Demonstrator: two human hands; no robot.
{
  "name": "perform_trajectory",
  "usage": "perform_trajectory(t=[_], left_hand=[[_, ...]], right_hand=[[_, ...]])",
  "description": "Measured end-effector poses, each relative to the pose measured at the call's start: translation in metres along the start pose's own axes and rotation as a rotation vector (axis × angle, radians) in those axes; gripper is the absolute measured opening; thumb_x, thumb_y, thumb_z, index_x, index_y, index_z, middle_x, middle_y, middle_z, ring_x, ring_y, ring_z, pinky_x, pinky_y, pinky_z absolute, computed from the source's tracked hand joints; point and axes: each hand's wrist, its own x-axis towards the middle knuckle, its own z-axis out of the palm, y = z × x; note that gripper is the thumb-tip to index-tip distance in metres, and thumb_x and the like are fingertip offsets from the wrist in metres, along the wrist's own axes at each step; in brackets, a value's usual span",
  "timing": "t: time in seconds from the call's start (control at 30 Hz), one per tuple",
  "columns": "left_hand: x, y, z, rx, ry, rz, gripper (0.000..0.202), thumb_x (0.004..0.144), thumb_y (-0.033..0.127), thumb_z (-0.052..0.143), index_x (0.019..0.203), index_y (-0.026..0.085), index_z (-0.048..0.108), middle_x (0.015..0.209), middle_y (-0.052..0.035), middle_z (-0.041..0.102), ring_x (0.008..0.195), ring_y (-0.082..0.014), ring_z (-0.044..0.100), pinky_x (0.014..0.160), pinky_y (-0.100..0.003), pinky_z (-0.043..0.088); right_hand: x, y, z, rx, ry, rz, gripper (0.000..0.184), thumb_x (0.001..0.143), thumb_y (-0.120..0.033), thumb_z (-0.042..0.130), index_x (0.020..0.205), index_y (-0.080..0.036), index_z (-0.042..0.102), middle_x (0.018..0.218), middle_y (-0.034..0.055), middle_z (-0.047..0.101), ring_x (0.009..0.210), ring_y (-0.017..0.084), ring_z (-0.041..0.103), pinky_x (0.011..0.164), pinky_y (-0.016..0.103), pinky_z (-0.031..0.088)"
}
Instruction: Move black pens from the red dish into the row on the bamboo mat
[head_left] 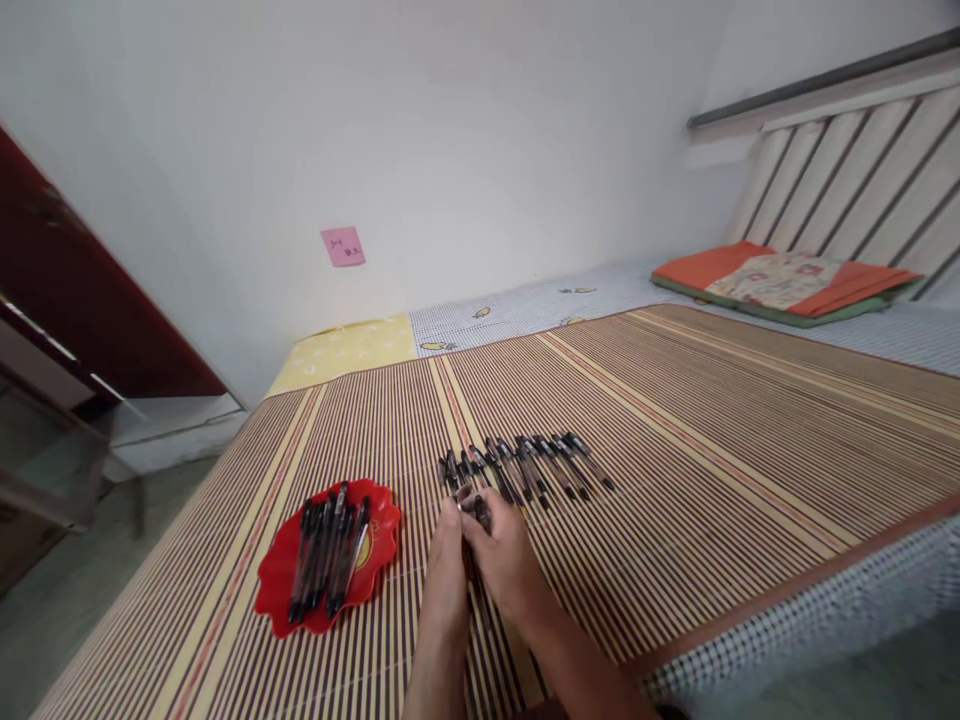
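Note:
My left hand and my right hand meet in front of a row of pens. The fingers of both are closed together around a dark pen, which is partly hidden and blurred by them. Just beyond my fingertips, several clear-barrelled pens with black caps lie side by side on the mat. To the left of my hands, a red scalloped plate holds several more pens of the same kind, lying lengthwise.
A striped bamboo mat covers the bed. Folded orange and floral cloth lies at the far right, near a white radiator. A pink note sticks to the wall. The bed's edge runs along the right front.

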Motion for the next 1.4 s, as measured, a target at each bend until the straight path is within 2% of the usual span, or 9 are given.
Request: perform_trajectory(t=[0.1, 0.4, 0.57, 0.63, 0.73, 0.83, 0.93, 1.13, 1.4], left_hand=[[-0.001, 0.0, 0.002, -0.013, 0.017, 0.041, 0.058, 0.081, 0.067, 0.064, 0.111, 0.018, 0.074, 0.108, -0.0118, 0.077, 0.115, -0.0257, 0.065, 0.098, -0.034, 0.05], [-0.008, 0.004, 0.017, -0.021, 0.072, 0.098, 0.058, 0.081, 0.069, 0.061, 0.105, 0.018, 0.073, 0.097, -0.0082, 0.077, 0.112, -0.0253, 0.067, 0.095, -0.033, 0.052], [-0.007, 0.003, 0.022, -0.089, 0.002, 0.045, 0.065, 0.08, 0.074, 0.059, 0.114, 0.02, 0.071, 0.116, -0.0108, 0.074, 0.122, -0.0259, 0.061, 0.097, -0.032, 0.05], [-0.006, 0.005, 0.021, -0.084, -0.042, 0.056, 0.073, 0.079, 0.077, 0.054, 0.127, 0.023, 0.065, 0.128, -0.0116, 0.068, 0.126, -0.0265, 0.057, 0.093, -0.033, 0.049], [-0.002, 0.01, 0.016, -0.03, -0.057, 0.076, 0.078, 0.082, 0.078, 0.049, 0.139, 0.025, 0.054, 0.134, -0.0132, 0.064, 0.126, -0.0275, 0.055, 0.087, -0.034, 0.047], [0.001, 0.015, 0.01, -0.027, -0.071, 0.061, 0.075, 0.083, 0.074, 0.053, 0.135, 0.021, 0.055, 0.129, -0.0151, 0.066, 0.125, -0.0288, 0.056, 0.086, -0.035, 0.045], [0.001, 0.016, 0.006, -0.034, -0.076, 0.055, 0.068, 0.082, 0.07, 0.058, 0.125, 0.017, 0.061, 0.123, -0.0156, 0.068, 0.121, -0.0292, 0.057, 0.086, -0.036, 0.045], [0.002, 0.016, 0.002, -0.052, -0.086, 0.039, 0.057, 0.083, 0.061, 0.065, 0.118, 0.016, 0.065, 0.114, -0.0143, 0.072, 0.11, -0.0265, 0.063, 0.081, -0.035, 0.048], [0.005, 0.015, 0.001, -0.09, -0.065, 0.02, 0.055, 0.08, 0.059, 0.07, 0.113, 0.016, 0.068, 0.112, -0.0141, 0.074, 0.106, -0.0248, 0.065, 0.076, -0.031, 0.05]], right_hand=[[-0.007, -0.003, 0.007, -0.05, -0.042, -0.028, 0.006, 0.087, -0.026, 0.06, 0.09, -0.022, 0.063, 0.084, 0.0033, 0.07, 0.084, 0.024, 0.067, 0.074, 0.031, 0.047], [-0.011, -0.004, 0.002, -0.09, -0.05, -0.107, 0.018, 0.089, -0.017, 0.054, 0.104, -0.023, 0.061, 0.104, 0.0058, 0.071, 0.098, 0.023, 0.066, 0.087, 0.034, 0.048], [-0.001, -0.009, -0.006, -0.229, -0.069, -0.121, 0.015, 0.087, -0.017, 0.056, 0.098, -0.023, 0.063, 0.098, 0.0056, 0.072, 0.093, 0.024, 0.068, 0.08, 0.032, 0.05], [0.016, -0.017, -0.027, -0.376, -0.066, -0.06, 0.006, 0.087, -0.02, 0.058, 0.089, -0.021, 0.064, 0.088, 0.0048, 0.073, 0.082, 0.022, 0.068, 0.07, 0.03, 0.049], [0.058, -0.029, -0.085, -0.576, 0.009, 0.009, 0.013, 0.087, -0.031, 0.061, 0.081, -0.021, 0.065, 0.081, 0.0032, 0.072, 0.074, 0.02, 0.066, 0.064, 0.027, 0.046], [0.104, -0.025, -0.154, -0.735, 0.136, 0.082, 0.017, 0.082, -0.021, 0.063, 0.066, -0.018, 0.063, 0.07, 0.0044, 0.067, 0.071, 0.019, 0.062, 0.062, 0.026, 0.04], [0.136, -0.005, -0.197, -0.868, 0.177, 0.199, 0.024, 0.078, -0.014, 0.067, 0.055, -0.017, 0.06, 0.057, 0.0031, 0.06, 0.062, 0.017, 0.057, 0.056, 0.026, 0.035], [0.156, 0.037, -0.205, -0.998, 0.154, 0.31, 0.015, 0.081, -0.02, 0.07, 0.068, -0.012, 0.07, 0.07, 0.0102, 0.07, 0.066, 0.018, 0.063, 0.056, 0.025, 0.038], [0.163, 0.047, -0.213, -1.08, 0.117, 0.293, 0.012, 0.082, -0.025, 0.071, 0.082, -0.014, 0.077, 0.076, 0.0107, 0.074, 0.073, 0.02, 0.068, 0.062, 0.026, 0.042]])
